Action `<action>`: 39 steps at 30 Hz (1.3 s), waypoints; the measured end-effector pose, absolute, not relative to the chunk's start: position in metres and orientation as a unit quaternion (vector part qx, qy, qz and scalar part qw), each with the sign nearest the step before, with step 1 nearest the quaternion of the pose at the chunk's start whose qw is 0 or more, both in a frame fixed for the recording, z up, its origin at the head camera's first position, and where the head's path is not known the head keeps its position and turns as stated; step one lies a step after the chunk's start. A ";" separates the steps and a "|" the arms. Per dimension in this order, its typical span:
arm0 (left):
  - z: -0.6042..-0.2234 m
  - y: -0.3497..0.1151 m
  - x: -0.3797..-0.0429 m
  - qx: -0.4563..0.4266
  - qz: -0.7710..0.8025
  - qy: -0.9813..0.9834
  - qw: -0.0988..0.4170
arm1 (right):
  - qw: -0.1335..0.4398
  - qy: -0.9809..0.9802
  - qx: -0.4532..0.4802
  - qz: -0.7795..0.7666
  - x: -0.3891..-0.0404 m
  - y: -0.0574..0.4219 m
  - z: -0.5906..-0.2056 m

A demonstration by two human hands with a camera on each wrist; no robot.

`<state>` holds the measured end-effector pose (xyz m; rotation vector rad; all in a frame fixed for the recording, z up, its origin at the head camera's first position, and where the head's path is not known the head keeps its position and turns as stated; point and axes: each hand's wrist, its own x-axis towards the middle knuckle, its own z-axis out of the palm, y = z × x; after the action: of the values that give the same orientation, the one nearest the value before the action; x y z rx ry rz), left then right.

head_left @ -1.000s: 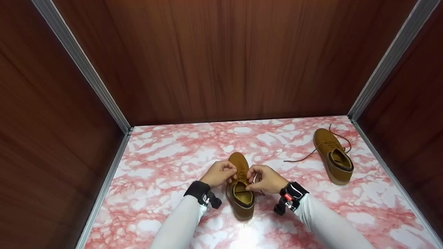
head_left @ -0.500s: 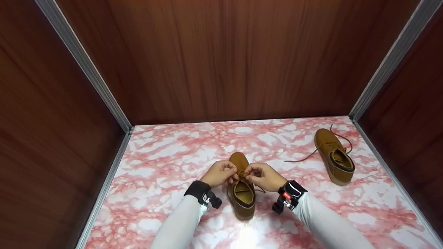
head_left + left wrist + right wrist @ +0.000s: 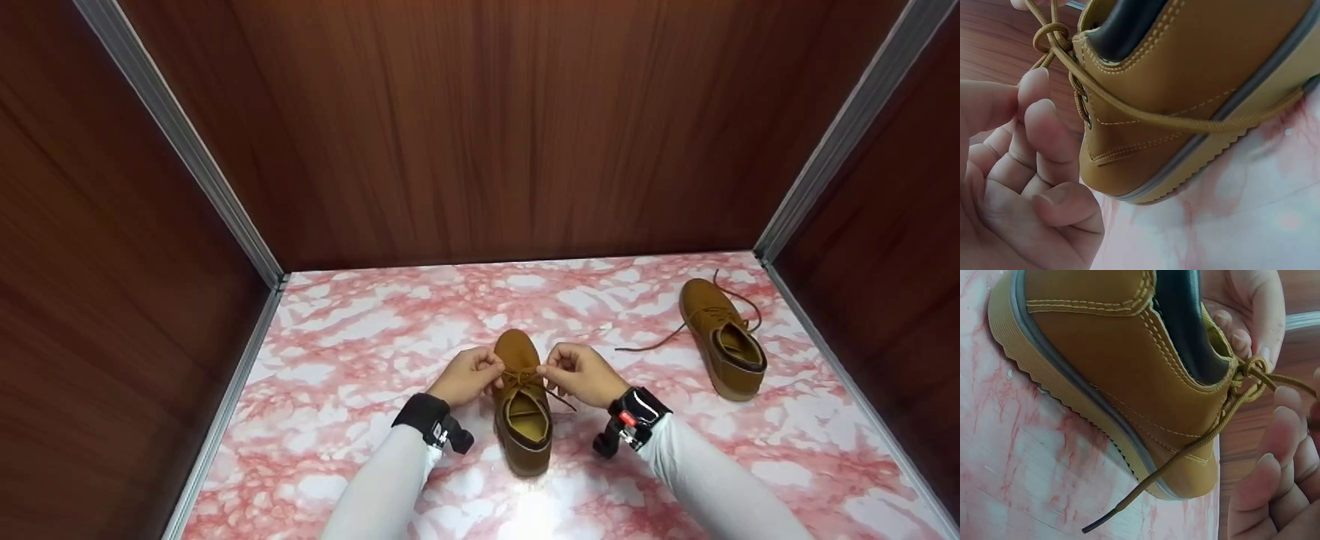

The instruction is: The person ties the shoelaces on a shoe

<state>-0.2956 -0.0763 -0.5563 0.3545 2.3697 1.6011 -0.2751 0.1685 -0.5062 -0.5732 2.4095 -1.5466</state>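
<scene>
A tan lace-up shoe (image 3: 516, 347) stands upright, toe pointing away, in the middle of the head view. My left hand (image 3: 466, 377) pinches part of its brown shoelace (image 3: 1053, 35) on the left side. Opposite it, my right hand (image 3: 586, 375) pinches another part of the lace between thumb and forefinger. Between the hands, a loosely looped knot (image 3: 1253, 370) sits over the eyelets, with lace stretched out to both sides. A free lace end (image 3: 1154, 475) hangs down along the shoe's side in the right wrist view.
A matching shoe (image 3: 705, 304) stands at the back right, its untied lace (image 3: 654, 346) spread out to both sides. Brown wood-look panels (image 3: 480, 135) with grey metal corner strips wall in the back and sides. The surface (image 3: 360, 330) is red-and-white marbled.
My right hand first came in to the knot, then both hands drew apart, stretching the lace sideways over the shoe. The shoes have stayed in place.
</scene>
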 end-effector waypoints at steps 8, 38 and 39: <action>-0.565 -0.086 -0.291 0.090 0.581 0.797 0.141 | 0.068 0.829 -0.160 -0.532 -0.276 0.176 -0.511; -0.620 -0.095 -0.283 0.028 0.733 0.661 0.160 | 0.080 0.766 -0.012 -0.637 -0.283 0.198 -0.604; -0.621 -0.096 -0.282 0.027 0.736 0.657 0.160 | 0.085 0.761 -0.012 -0.643 -0.282 0.198 -0.603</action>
<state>-0.2822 -0.0957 -0.6208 0.0765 1.8777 2.1040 -0.2821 0.1979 -0.6033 -0.0359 2.2699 -1.9165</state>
